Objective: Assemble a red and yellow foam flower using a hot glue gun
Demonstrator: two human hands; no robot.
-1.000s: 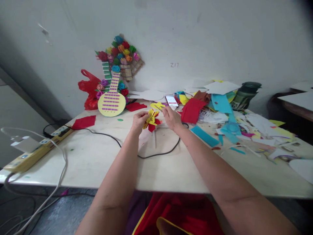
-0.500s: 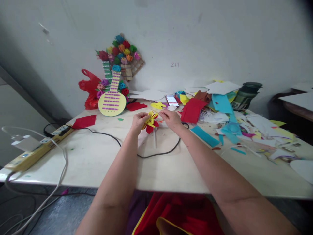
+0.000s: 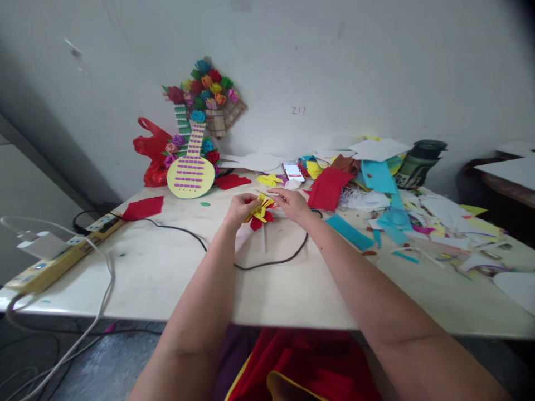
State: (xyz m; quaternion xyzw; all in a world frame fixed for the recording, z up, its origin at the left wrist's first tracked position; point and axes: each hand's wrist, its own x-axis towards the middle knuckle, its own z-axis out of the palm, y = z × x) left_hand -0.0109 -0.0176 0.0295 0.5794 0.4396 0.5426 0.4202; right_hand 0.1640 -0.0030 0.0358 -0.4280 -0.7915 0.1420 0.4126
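A yellow and red paper flower is pinched at its left side between the fingers of my left hand, above the middle of the table. My right hand is closed on a thin pale stick, whose tip points left over the top of the flower. Below the flower a narrow white stick lies on the table. Beyond my hands rests a yellow paper piece, close to a phone with a lit screen.
A yellow paper guitar and paper flowers stand against the wall. A power strip sits at left; a black cable loops before my hands. Red paper, scraps and a dark green bottle crowd the right.
The stick in my right hand has swung over the flower, its tip now further left. My left hand still holds the flower, which has shifted slightly.
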